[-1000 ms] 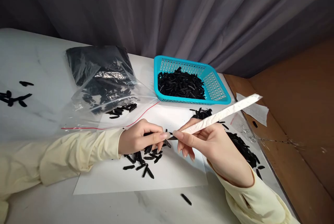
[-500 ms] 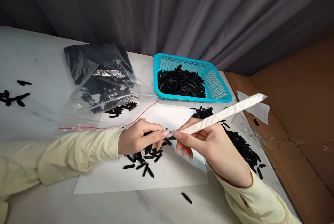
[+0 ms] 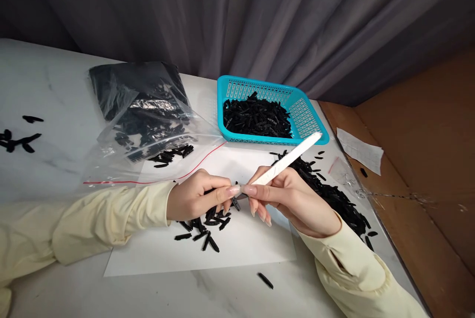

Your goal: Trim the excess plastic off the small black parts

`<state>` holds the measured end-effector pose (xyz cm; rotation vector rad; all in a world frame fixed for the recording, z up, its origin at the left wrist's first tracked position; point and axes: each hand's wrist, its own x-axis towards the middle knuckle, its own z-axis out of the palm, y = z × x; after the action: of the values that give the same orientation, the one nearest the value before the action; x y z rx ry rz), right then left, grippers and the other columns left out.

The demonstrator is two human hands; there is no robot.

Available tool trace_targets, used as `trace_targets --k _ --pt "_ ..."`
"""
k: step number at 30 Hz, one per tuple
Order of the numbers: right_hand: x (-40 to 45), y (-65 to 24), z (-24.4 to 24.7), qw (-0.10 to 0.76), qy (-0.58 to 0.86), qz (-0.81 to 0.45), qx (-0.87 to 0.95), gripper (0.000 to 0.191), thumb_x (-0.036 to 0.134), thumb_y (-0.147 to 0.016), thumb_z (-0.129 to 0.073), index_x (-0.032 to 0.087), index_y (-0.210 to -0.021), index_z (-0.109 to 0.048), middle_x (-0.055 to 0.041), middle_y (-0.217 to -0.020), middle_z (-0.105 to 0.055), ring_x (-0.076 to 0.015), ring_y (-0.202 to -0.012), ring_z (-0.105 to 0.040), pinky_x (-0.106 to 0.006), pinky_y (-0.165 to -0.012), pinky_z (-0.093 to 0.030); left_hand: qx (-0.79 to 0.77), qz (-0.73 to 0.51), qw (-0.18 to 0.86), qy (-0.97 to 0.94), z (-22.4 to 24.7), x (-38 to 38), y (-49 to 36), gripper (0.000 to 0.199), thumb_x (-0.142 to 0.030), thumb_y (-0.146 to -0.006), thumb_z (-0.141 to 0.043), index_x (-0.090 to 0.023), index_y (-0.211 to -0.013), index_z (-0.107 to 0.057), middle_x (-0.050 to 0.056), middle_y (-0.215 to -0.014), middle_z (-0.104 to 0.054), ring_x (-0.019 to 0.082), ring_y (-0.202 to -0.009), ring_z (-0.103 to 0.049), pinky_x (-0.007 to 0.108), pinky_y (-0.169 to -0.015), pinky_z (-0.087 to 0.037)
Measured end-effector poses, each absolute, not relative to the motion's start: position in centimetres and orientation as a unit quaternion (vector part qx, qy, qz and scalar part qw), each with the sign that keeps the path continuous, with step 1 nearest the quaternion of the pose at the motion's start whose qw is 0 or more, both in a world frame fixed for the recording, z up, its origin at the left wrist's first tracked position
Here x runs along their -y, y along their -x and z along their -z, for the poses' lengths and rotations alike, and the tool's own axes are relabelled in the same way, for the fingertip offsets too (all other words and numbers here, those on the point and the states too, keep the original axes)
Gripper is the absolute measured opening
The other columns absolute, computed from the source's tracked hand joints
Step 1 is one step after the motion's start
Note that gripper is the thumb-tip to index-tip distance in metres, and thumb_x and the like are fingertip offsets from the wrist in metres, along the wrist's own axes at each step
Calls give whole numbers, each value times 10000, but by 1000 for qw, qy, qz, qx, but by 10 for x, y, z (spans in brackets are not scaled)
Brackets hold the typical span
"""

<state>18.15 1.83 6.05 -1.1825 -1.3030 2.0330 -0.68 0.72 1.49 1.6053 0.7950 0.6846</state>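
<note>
My left hand is closed, thumb and forefinger pinching a small black strip that is mostly hidden. Between the fingers of my right hand is a tool with a long flat handle wrapped in white. Its upper end points up and to the right. The working end lies at the left fingertips, where a short dark edge shows; its kind I cannot make out. Both thumbs nearly meet above a white paper sheet. Several loose black strips lie on that sheet below the left hand.
A blue basket holding black strips stands behind the hands. At back left lies a clear zip bag of black strips. A long heap of strips lies to the right, near cardboard. One strip lies near the front.
My right hand has turned, and the white-wrapped handle now slants more steeply, its far end swung left to the basket's front corner. The left hand has barely moved.
</note>
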Motion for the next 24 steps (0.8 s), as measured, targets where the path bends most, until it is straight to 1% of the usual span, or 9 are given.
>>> trace_targets --k 5,9,14,17,20,24 --pt "-23 -183 -53 221 399 -772 443 176 221 -746 -668 111 -631 -593 0 -536 -611 -61 -414 -514 -176 -415 -407 -341 -301 580 -676 -14 -7 7 361 -253 -893 -413 -144 -565 -515 -13 -507 -531 73 -469 -496 159 -482 -386" --pt "-24 -181 -49 220 380 -795 419 161 207 -750 -661 111 -635 -599 -1 -540 -619 -59 -409 -517 -165 -399 -404 -330 -304 586 -675 -12 -8 7 367 -285 -899 -409 -148 -570 -496 -11 -509 -526 72 -453 -475 162 -462 -382" --pt "-24 -181 -47 193 368 -822 390 185 219 -729 -682 112 -609 -591 -2 -524 -615 -63 -396 -517 -161 -375 -398 -312 -317 574 -687 -11 -8 6 350 -241 -901 -391 -150 -578 -489 -19 -505 -513 68 -456 -473 158 -461 -376" --pt "-24 -183 -53 231 391 -789 414 182 219 -732 -677 116 -607 -594 4 -513 -603 -61 -394 -508 -170 -390 -409 -338 -333 537 -698 -11 -6 5 346 -219 -898 -390 -149 -579 -506 -26 -505 -512 65 -451 -453 167 -468 -367" --pt "-22 -185 -61 270 433 -727 459 161 242 -728 -685 124 -638 -621 -6 -549 -615 -85 -450 -544 -187 -409 -435 -371 -356 483 -709 -11 -5 4 344 -221 -894 -397 -151 -580 -518 -39 -492 -500 61 -441 -433 173 -485 -367" --pt "-15 -183 -70 267 474 -652 527 133 264 -679 -725 140 -687 -680 -55 -748 -673 -140 -613 -614 -193 -416 -471 -426 -373 452 -689 -9 -6 2 347 -255 -902 -387 -156 -595 -514 -53 -470 -470 60 -440 -439 170 -503 -378"
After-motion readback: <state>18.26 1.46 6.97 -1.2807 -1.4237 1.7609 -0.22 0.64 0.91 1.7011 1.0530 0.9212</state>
